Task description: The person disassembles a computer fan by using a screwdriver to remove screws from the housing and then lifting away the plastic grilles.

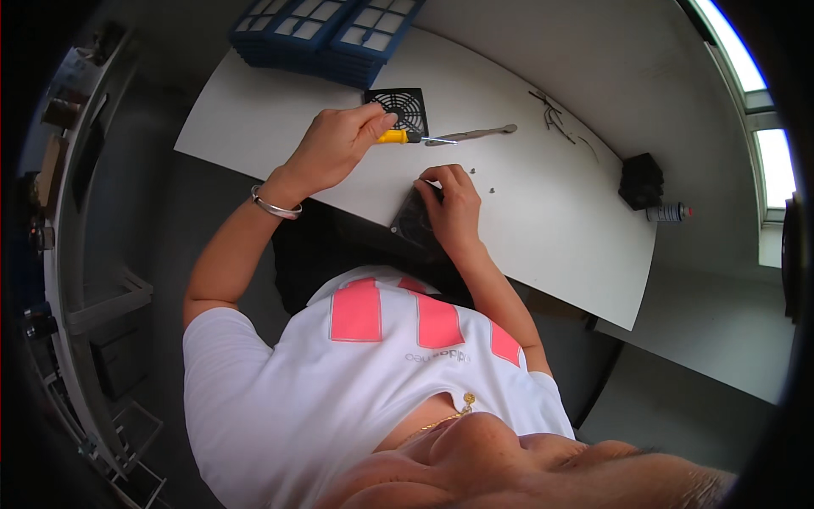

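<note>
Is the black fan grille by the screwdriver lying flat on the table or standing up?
Lying flat. The black fan grille shows its whole square face and round slots from above, resting on the white table just behind the left hand.

- A stack of flat blue trays [326, 30] stands at the far left corner of the white table [543, 212]. Their tops are divided into pale rectangular windows with blue ribs between; whether they are packaging proper is hard to tell.
- A small dark, glossy bag-like pack [413, 222] lies at the near table edge under the right hand [454, 208], partly hidden by it.
- No labels, signs or screens show clearly.
</note>
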A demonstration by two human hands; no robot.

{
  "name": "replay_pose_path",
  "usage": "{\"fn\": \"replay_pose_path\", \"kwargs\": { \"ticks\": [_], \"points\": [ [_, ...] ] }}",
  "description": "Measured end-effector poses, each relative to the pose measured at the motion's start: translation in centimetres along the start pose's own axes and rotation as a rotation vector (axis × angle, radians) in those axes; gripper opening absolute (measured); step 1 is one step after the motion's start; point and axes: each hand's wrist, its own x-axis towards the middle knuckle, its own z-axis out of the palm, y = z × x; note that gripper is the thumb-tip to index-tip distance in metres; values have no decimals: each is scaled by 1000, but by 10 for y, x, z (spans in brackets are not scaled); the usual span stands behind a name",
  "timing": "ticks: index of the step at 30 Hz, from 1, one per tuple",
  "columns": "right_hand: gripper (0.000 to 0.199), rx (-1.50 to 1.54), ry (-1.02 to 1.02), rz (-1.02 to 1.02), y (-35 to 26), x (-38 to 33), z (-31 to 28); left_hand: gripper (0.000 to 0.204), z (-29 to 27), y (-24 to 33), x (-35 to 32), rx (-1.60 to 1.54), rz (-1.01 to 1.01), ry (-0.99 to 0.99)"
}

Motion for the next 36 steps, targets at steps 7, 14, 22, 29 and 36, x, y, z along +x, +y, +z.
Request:
{"fn": "replay_pose_path", "kwargs": {
  "ticks": [7, 14, 22, 29, 36],
  "points": [
    [14, -73, -5, -46, 1, 4, 1, 29, 86, -35, -55, -476, -276, 76],
    [13, 16, 28, -26, 2, 5, -2, 29, 100, -24, -66, -614, -257, 75],
    [14, -39, -38, -25, 4, 7, 1, 21, 116, -34, -66, -462, -127, 145],
    [11, 35, 85, 104, 24, 19, -23, 25, 115, -38, -68, -386, -97, 144],
    [17, -259, -131, 250, 75, 14, -66, 27, 110, -36, -70, -386, -135, 92]
  ]
}}
